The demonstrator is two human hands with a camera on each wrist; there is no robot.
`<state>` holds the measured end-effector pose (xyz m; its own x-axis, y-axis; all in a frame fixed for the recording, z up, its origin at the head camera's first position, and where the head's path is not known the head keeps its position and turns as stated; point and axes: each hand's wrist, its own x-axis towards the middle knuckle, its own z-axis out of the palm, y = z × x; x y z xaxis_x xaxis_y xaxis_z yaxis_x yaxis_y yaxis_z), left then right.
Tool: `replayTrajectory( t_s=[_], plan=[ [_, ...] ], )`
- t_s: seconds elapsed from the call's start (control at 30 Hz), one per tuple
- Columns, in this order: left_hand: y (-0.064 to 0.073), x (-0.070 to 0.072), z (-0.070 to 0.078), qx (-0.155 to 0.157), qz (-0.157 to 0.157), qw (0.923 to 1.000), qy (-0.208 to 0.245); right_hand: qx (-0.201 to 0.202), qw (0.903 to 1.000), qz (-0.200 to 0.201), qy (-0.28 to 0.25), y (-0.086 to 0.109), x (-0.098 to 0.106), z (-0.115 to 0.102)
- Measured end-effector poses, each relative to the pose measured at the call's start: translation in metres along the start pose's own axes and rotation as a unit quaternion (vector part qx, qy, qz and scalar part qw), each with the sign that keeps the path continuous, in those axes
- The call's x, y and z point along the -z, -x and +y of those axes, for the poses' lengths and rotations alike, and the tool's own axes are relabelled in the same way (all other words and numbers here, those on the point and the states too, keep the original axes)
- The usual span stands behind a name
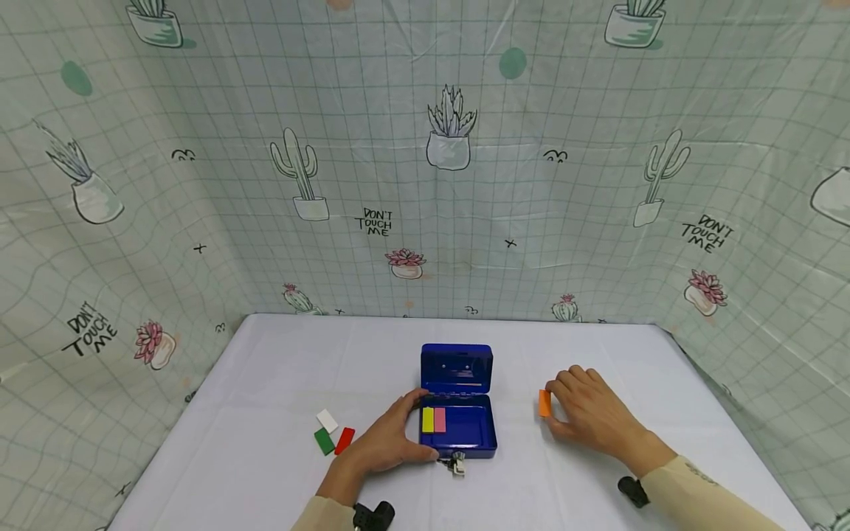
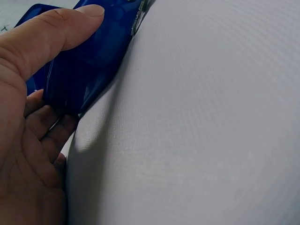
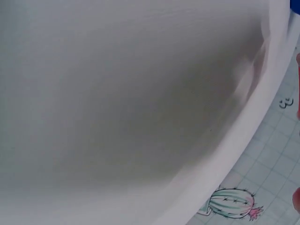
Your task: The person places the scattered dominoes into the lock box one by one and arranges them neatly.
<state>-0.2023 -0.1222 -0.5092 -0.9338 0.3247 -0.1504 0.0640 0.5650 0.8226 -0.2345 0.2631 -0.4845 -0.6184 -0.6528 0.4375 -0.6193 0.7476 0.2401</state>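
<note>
A blue metal cash box stands on the table with its lid raised. Inside it, a yellow block and a pink block lie side by side at the left. My left hand grips the box's left side, thumb at the front corner and fingers toward the back; the left wrist view shows the thumb pressed on the blue wall. To the right of the box, my right hand pinches an orange block between thumb and fingers. Only slivers of that hand show in the right wrist view.
Left of the box lie a white block, a green block and a red block, close to my left forearm. Keys hang from the box's front lock. A cactus-print cloth rises behind the white table.
</note>
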Motion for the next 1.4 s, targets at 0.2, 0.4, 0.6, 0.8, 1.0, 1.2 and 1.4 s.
replayTrajectory(
  t_s=[0.2, 0.4, 0.6, 0.8, 1.0, 1.2, 1.4],
  plan=[
    [0.0, 0.0, 0.0, -0.002, 0.0, 1.0, 0.0, -0.011, 0.9995, -0.029, -0.001, -0.011, 0.002, -0.01],
    [0.0, 0.001, -0.001, -0.004, 0.0, 1.0, -0.004, -0.004, 0.9998, -0.018, -0.004, -0.025, 0.003, -0.021],
    [0.0, 0.002, -0.001, -0.004, -0.003, 1.0, 0.002, 0.01, 0.9999, -0.011, 0.0, -0.041, 0.004, -0.036],
    [0.001, 0.004, 0.0, -0.007, -0.006, 0.9999, 0.01, 0.022, 0.9994, -0.027, -0.007, -0.059, 0.006, -0.057],
    [0.001, 0.004, 0.0, -0.01, -0.01, 0.9998, 0.014, 0.039, 0.9982, -0.045, 0.0, -0.074, 0.004, -0.076],
    [0.001, 0.005, -0.001, -0.016, -0.016, 0.9996, 0.017, 0.066, 0.9969, -0.042, 0.003, -0.083, -0.005, -0.088],
    [0.001, 0.006, -0.002, -0.022, -0.021, 0.9993, 0.022, 0.077, 0.9957, -0.051, 0.004, -0.088, -0.011, -0.099]
  ],
)
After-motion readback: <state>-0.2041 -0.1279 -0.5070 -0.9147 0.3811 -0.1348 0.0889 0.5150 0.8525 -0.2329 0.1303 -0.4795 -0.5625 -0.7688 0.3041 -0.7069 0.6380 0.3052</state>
